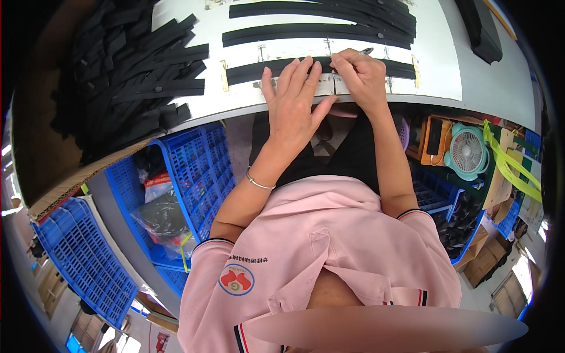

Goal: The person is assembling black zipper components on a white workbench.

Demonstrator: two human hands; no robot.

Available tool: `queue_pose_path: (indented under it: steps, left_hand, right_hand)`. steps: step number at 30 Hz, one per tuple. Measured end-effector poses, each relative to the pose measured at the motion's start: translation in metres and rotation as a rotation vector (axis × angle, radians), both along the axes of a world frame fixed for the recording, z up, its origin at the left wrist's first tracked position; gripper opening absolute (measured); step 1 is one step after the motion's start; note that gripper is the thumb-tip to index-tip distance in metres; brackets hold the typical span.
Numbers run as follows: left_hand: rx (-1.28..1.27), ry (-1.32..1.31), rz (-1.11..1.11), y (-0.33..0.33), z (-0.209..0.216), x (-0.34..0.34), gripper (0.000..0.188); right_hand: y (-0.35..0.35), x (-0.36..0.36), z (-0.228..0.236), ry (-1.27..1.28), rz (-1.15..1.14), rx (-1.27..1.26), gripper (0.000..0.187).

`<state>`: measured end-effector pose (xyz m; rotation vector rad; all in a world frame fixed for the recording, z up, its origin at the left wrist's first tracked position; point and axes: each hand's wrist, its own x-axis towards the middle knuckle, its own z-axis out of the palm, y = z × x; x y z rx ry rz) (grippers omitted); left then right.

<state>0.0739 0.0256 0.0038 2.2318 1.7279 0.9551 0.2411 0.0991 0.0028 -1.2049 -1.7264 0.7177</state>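
My left hand [294, 100] lies flat with fingers spread on a long black strip [247, 72] that rests on the white table [435, 65] near its front edge. My right hand [359, 73] is closed around a silver pen [366, 52], its tip down on the same strip just right of my left fingers. Two more groups of black strips [318, 34] lie farther back on the table. A thin bracelet circles my left wrist.
A big heap of black strips [129, 70] fills a cardboard box at the left. Blue plastic crates [194, 170] with bagged items stand under the table's left side. A small teal fan [468, 152] and yellow straps sit at the lower right. A black bar [482, 26] lies at the far right.
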Motion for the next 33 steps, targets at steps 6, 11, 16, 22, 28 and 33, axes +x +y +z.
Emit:
queue_pose_path:
  steps: [6, 11, 16, 22, 28, 33]
  left_hand:
    - [0.016, 0.007, -0.006, 0.0, -0.002, 0.0, 0.061]
    - [0.011, 0.03, -0.015, 0.0, -0.004, 0.0, 0.061]
    - [0.016, 0.055, -0.017, 0.0, -0.002, 0.0, 0.059]
    - [-0.004, 0.007, 0.008, 0.002, 0.002, 0.009, 0.051]
    - [0.067, -0.156, -0.116, 0.031, 0.012, 0.059, 0.029]
    - [0.106, -0.205, -0.215, 0.062, 0.002, 0.093, 0.015]
  right_hand:
    - [0.0, -0.002, 0.005, 0.011, 0.037, 0.057, 0.016]
    - [-0.011, 0.027, 0.019, 0.224, 0.027, -0.07, 0.015]
    - [-0.004, 0.08, 0.024, 0.237, -0.328, -0.082, 0.018]
    - [0.005, 0.097, 0.004, 0.196, -0.297, -0.077, 0.017]
    - [0.003, 0.096, 0.005, 0.194, -0.255, -0.115, 0.021]
    - [0.008, 0.095, -0.001, 0.181, -0.251, -0.078, 0.017]
